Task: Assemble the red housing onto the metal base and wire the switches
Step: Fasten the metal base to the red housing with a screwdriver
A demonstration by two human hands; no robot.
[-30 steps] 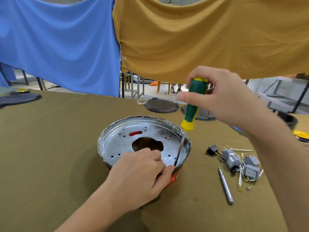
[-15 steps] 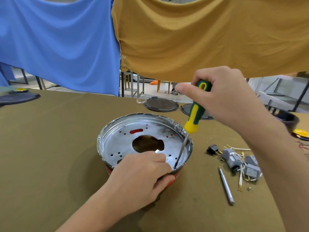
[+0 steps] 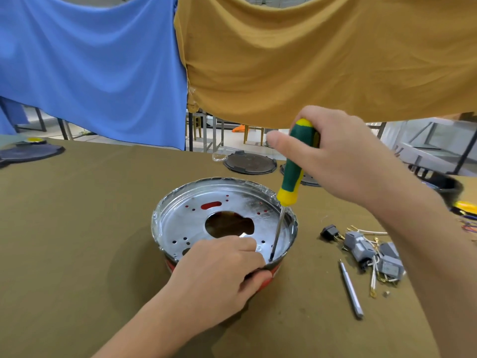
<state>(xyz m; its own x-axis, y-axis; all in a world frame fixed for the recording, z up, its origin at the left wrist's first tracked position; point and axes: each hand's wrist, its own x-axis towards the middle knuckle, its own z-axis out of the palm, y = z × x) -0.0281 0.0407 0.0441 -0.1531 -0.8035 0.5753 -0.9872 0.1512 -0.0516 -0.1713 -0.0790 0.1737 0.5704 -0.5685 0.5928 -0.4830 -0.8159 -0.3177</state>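
Note:
A round silver metal base (image 3: 180, 220) with a central cutout and several small holes sits on top of the red housing (image 3: 273, 270), of which only a thin red band shows at the near rim. My left hand (image 3: 219, 275) grips the near rim, fingers inside and thumb on the red outside. My right hand (image 3: 340, 156) holds a green and yellow screwdriver (image 3: 294, 166) nearly upright. Its tip sits in a hole at the base's near right edge. Grey switches with wires (image 3: 371, 254) lie on the table to the right.
A slim silver tool (image 3: 351, 290) lies right of the housing on the brown table cloth (image 3: 77, 241). Dark round discs (image 3: 249, 164) rest at the table's far edge, another (image 3: 28, 152) at the far left. A dark pot (image 3: 444, 183) stands at far right. Blue and mustard cloths hang behind.
My right hand has turned on the screwdriver handle, which stays with its tip in the same hole. My left hand keeps its grip on the rim.

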